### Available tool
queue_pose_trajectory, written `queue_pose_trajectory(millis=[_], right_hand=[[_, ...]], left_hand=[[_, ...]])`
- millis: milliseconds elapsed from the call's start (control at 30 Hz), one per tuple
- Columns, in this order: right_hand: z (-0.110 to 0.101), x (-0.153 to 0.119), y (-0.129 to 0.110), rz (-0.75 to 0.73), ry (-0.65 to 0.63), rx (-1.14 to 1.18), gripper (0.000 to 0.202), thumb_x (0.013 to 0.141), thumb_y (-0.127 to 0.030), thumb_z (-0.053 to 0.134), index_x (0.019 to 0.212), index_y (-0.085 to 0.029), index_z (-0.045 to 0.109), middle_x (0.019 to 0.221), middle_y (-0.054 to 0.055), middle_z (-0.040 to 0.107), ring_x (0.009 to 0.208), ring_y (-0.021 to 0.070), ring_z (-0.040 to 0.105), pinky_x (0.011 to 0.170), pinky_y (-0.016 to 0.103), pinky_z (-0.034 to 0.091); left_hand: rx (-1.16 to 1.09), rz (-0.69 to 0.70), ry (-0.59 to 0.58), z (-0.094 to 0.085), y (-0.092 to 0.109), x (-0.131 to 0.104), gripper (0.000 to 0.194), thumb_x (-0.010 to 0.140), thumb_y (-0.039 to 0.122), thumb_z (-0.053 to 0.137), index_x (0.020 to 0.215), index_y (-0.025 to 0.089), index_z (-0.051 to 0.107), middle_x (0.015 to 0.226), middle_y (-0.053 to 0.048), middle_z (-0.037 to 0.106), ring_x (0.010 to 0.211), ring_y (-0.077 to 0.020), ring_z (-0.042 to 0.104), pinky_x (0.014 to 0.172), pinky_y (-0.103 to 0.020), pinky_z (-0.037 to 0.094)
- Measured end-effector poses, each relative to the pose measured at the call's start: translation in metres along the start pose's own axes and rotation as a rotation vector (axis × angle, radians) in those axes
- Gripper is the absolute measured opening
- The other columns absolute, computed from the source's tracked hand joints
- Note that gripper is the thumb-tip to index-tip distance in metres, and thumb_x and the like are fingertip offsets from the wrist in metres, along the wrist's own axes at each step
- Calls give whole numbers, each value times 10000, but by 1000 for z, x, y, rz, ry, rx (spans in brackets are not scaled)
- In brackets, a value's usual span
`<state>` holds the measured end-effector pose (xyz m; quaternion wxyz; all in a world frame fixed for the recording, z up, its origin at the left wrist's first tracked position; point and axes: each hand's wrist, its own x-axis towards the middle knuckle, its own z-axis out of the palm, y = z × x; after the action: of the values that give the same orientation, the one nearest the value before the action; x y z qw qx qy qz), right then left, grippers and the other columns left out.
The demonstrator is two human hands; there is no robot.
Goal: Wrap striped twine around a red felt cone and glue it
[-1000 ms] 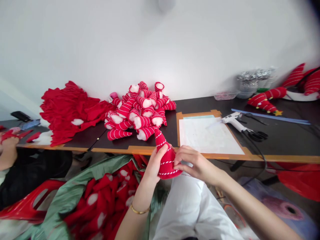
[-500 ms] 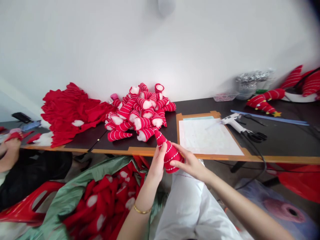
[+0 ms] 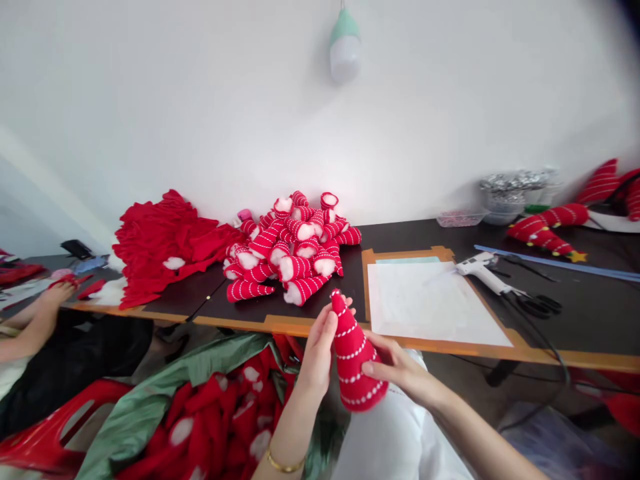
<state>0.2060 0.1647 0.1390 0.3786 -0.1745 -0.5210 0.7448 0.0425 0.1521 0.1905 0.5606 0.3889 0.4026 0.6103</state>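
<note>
Between my two hands is a red cone-shaped stuffed piece [image 3: 356, 363] with white stitched stripes, its narrow tip pointing up and away from me. My left hand [image 3: 320, 350] grips it along the left side near the tip. On the right, my right hand [image 3: 397, 370] has thumb and fingers closed round the wider lower part. Both hands are above my lap, in front of the table edge. Behind the tip lies a pile of similar striped cones [image 3: 295, 250], several showing white stuffing at their open ends.
A glue gun [image 3: 484, 270] and black scissors [image 3: 539, 305] lie right of a white sheet [image 3: 433, 303]. Red fabric pieces [image 3: 165, 250] are heaped at the left. Below stands a green sack [image 3: 200, 370] of red pieces. A co-worker's hand [image 3: 60, 293] is at far left.
The cone has tilted more upright, its striped side turned further into view, and both hands have come lower in the picture with it. The camera view has shifted upward.
</note>
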Motion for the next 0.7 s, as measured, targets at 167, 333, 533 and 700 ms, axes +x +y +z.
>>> queue_pose_trajectory(millis=[167,333,533,700], right_hand=[[2,-11,8,191,-213,465,439,739,-519,742,1020,-182,750,943,109,781,914,310,749,925,453,551],[6,-13,14,245,-331,530,395,678,-468,721,978,-212,736,883,88,772,847,303,745,881,434,566],[1,-18,43,267,-301,524,514,627,-613,695,869,-164,760,861,111,742,819,282,716,906,435,568],[-31,-19,12,169,-149,107,596,741,-591,751,1171,-179,711,1163,125,744,1078,286,706,1014,437,518]], left_hand=[[-165,-182,-86,10,10,-14,532,792,610,767,1112,185,771,1121,-138,768,1124,-341,691,978,-441,521],[-233,-220,-168,26,17,-29,482,829,629,716,993,179,768,946,-99,770,970,-291,727,829,-369,560],[-186,-214,-202,35,13,-31,434,804,553,781,1002,170,736,916,-86,749,873,-256,721,737,-322,549],[-204,-185,-99,35,13,-27,369,800,516,796,913,177,702,810,-30,703,751,-182,688,688,-271,535]])
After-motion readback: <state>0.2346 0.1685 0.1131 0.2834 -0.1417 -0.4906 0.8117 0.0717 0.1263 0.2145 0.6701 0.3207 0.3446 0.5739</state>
